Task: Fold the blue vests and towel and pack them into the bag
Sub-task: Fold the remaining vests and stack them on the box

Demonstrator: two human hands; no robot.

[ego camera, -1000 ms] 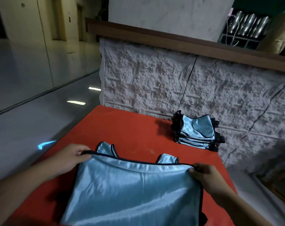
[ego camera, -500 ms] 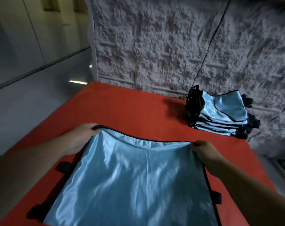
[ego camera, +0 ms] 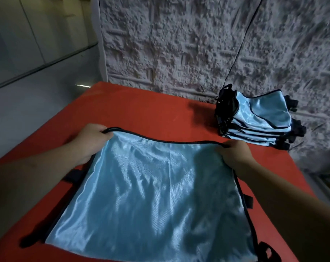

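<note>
The red tabletop (ego camera: 141, 110) runs from the near edge to a rough white wall (ego camera: 179, 44) at the far side. Most of its near half is covered by the blue vest (ego camera: 145, 195), spread flat with its black-bound far edge lifted a little between the two hands. At the far right, touching or just beside the wall, sits a stack of folded vests (ego camera: 258, 120), several layers deep, with black straps sticking out of its sides. No bag or towel is in view.

The left hand (ego camera: 90, 142) grips the far left corner of the vest, fingers curled over the black binding. The right hand (ego camera: 234, 154) grips the far right corner the same way, fingers closed round the trim.

The cloth looks thin, shiny and satin-like, so it is probably very light, limp and slippery: it carries soft ripples and would likely slide on itself and on the tabletop once folded. The black binding looks firmer than the panel and is the better place to hold, at the corners as now, so that the edge stays taut and straight. The small black side tabs (ego camera: 248, 202) could catch or flop out of a fold and may need tucking in.
</note>
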